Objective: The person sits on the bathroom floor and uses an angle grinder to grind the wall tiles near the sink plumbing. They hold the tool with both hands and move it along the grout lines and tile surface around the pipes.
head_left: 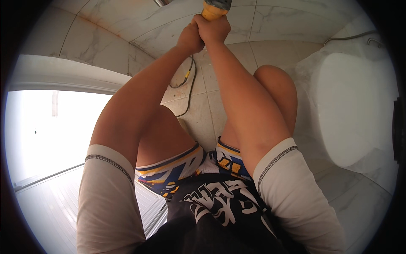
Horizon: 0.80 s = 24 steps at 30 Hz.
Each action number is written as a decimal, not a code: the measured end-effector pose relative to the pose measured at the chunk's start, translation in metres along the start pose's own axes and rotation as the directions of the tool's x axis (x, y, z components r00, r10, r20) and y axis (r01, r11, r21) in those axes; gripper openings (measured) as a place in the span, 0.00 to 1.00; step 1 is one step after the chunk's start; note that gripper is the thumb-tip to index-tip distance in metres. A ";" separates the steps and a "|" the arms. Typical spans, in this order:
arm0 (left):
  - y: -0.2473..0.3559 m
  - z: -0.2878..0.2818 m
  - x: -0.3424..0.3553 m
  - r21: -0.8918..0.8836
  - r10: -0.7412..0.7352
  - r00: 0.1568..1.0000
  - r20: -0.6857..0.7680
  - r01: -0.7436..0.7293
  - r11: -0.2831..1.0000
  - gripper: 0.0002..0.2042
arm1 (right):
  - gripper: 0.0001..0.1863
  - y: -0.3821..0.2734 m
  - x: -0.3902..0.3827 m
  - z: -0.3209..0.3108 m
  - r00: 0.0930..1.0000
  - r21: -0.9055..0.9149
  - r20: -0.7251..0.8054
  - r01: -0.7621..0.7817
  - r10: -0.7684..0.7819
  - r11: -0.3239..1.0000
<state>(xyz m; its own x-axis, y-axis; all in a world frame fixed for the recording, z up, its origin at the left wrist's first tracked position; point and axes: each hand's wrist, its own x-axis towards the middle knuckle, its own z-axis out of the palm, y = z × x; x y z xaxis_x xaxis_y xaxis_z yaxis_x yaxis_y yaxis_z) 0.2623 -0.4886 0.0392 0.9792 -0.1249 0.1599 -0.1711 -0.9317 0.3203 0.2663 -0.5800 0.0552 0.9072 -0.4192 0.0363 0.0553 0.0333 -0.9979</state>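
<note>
Power tool [216,9]: yellow-and-dark, held beyond and left of the wrapped white fixture [353,110], its top cropped.
Right hand [215,28]: fingers clamped around the yellow casing [212,14].
Left hand [190,40]: bunched against the right; I can't tell what its fingers grip.
Handling: likely heavy, rigid; best held two-handed by the casing.

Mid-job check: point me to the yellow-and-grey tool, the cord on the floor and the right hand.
Yellow-and-grey tool [214,12]: head view, on its yellow part.
Cord [187,74]: head view, on its yellow section.
Right hand [215,29]: head view, on its back.
</note>
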 end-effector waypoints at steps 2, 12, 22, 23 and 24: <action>-0.007 0.001 0.006 0.020 0.034 0.999 0.012 -0.034 0.999 0.32 | 0.29 0.003 0.004 0.006 1.000 0.010 0.014 -0.003 0.003 1.000; -0.013 0.000 0.006 0.030 -0.012 0.997 0.082 0.009 1.000 0.31 | 0.29 0.002 -0.002 0.011 0.998 -0.007 -0.006 -0.055 0.055 0.998; -0.008 -0.005 0.001 0.006 0.036 0.999 0.018 -0.037 0.999 0.30 | 0.30 -0.005 -0.002 0.009 1.000 0.007 0.001 -0.019 0.019 1.000; -0.007 -0.005 0.000 -0.008 0.039 0.999 0.034 -0.039 0.999 0.29 | 0.30 -0.005 -0.002 0.008 1.000 0.008 0.003 -0.013 0.013 1.000; -0.007 -0.006 -0.001 -0.014 0.048 0.998 0.040 -0.047 0.999 0.28 | 0.30 -0.005 -0.003 0.008 1.000 0.010 0.004 -0.007 0.007 1.000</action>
<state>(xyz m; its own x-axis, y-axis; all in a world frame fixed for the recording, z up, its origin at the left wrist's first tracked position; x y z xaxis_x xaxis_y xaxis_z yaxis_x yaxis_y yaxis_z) 0.2619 -0.4800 0.0428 0.9735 -0.1830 0.1374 -0.2188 -0.9199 0.3253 0.2672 -0.5716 0.0601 0.9094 -0.4150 0.0291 0.0526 0.0453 -0.9976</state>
